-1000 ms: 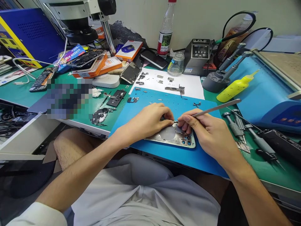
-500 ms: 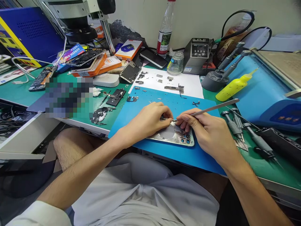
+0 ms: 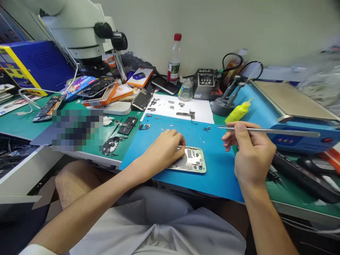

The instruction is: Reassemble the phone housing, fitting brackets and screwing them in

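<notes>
A stripped silver phone housing [image 3: 193, 161] lies on the blue mat [image 3: 212, 166] in front of me. My left hand [image 3: 162, 150] rests on the housing's left part with its fingers curled down on it, holding it in place. My right hand [image 3: 251, 152] is lifted off to the right of the housing, fingers pinched on long metal tweezers [image 3: 268, 131] held level, the tip pointing left above the mat. Tiny screws and small parts [image 3: 186, 115] are scattered on the mat's far side and on a white sheet [image 3: 183, 106].
A microscope [image 3: 79, 35] and blue box [image 3: 34, 63] stand back left, with phone boxes and phone parts [image 3: 106, 90]. A bottle [image 3: 174, 60], a glass jar [image 3: 185, 90], a soldering station [image 3: 205, 83], a yellow squeeze bottle [image 3: 239, 110] and a blue heating machine [image 3: 292, 109] sit behind and right. Screwdrivers [image 3: 300, 170] lie at right.
My right hand has lifted the tweezers off the housing and drawn away to the right. The left hand stays on the housing. The view has tilted up and back.
</notes>
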### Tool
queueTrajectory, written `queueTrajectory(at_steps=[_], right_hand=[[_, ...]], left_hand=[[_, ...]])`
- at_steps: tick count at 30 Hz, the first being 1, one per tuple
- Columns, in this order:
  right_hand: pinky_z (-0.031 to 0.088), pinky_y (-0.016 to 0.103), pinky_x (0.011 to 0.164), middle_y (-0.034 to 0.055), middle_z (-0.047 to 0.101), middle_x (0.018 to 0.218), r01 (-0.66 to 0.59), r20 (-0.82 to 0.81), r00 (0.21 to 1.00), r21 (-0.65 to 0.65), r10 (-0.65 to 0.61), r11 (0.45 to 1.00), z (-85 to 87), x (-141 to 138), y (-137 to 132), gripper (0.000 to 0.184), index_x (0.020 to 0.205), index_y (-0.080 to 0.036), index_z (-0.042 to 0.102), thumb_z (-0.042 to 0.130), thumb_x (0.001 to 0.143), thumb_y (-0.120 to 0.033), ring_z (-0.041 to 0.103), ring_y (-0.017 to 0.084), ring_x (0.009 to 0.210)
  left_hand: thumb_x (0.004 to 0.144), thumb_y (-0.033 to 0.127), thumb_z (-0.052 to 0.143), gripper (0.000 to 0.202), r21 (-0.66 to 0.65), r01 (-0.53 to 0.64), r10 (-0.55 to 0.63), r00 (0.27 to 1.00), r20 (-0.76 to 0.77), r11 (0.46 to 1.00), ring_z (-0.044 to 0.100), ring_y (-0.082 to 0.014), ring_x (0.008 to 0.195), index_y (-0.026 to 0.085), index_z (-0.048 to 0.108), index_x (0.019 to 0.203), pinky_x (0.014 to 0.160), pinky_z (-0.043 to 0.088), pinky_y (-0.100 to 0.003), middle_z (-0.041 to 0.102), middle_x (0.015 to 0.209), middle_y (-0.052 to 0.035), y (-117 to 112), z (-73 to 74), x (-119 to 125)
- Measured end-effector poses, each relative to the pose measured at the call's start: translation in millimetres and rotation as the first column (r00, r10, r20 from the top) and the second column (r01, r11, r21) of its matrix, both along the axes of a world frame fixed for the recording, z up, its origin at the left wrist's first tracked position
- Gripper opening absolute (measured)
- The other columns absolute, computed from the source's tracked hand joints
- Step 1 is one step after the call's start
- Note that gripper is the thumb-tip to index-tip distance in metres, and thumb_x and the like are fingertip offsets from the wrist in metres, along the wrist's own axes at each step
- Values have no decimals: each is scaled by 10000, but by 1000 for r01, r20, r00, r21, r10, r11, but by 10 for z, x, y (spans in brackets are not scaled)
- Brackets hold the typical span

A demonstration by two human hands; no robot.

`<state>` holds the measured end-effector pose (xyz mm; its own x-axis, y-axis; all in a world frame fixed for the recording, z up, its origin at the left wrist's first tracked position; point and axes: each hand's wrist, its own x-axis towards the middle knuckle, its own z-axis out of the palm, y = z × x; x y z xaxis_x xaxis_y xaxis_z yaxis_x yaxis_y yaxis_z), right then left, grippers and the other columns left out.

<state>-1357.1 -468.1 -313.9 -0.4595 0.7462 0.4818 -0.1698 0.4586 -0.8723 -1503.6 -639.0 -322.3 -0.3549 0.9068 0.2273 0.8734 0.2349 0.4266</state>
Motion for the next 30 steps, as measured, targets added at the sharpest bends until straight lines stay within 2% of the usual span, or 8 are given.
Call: queueTrajectory(at_steps=[2,4,9,14,19,22,27,30], right_hand=[[445,269,502,0,663,731,82,-22,996,11,-82,997,17,29,51,210,1035,-219,752,678,1031,-416,570,143,583],[455,255,511,-2,674,758,103,-13,995,18,-103,995,19,52,79,218,1064,-206,753,685,1018,-409,575,134,599],[460,248,531,4,680,788,71,37,997,18,-72,997,-4,75,63,282,1071,-188,744,645,1029,-449,584,133,631],[469,258,582,5,676,794,40,58,998,-6,-40,999,-17,93,56,299,1081,-186,733,621,1040,-460,595,138,662],[470,263,598,14,685,809,32,63,998,-30,-30,999,-37,118,50,333,1071,-189,728,591,1048,-492,601,146,677],[476,266,610,22,693,836,64,49,997,-53,-61,997,-51,130,38,349,1066,-196,725,565,1057,-505,602,147,682],[500,280,642,16,688,802,125,24,992,-84,-123,989,-58,146,27,373,1076,-214,738,507,1082,-507,618,160,688],[522,298,678,40,730,859,128,28,992,-81,-126,989,-58,157,21,405,1030,-223,769,504,1083,-525,653,180,742]], left_hand=[[1076,259,597,211,-24,61,-62,997,-34,998,688,-232,925,175,774,995,814,516,-347,762,985,-65,-5,82,-58],[1094,287,586,258,-33,96,-98,992,-84,995,705,-229,908,183,798,992,785,512,-336,770,962,-68,38,171,-114],[1047,199,655,161,-9,152,-151,962,-227,988,683,-255,998,190,812,1076,817,506,-344,764,1026,-90,415,289,-113],[1010,172,696,127,-39,242,-240,909,-342,970,652,-252,990,189,821,1021,837,494,-358,749,1015,-97,795,241,-39],[1018,153,659,192,-89,315,-323,857,-402,945,636,-257,942,176,770,863,807,479,-373,732,941,-97,884,204,20],[1012,90,603,207,-100,357,-365,834,-414,929,647,-255,945,174,718,861,806,479,-366,725,955,-96,902,179,52],[979,104,538,188,-48,337,-330,868,-371,940,674,-273,900,206,633,853,809,507,-369,706,931,-90,953,112,49],[967,176,501,134,28,280,-258,915,-311,960,698,-294,920,227,604,899,787,514,-368,713,937,-86,900,101,-31]])
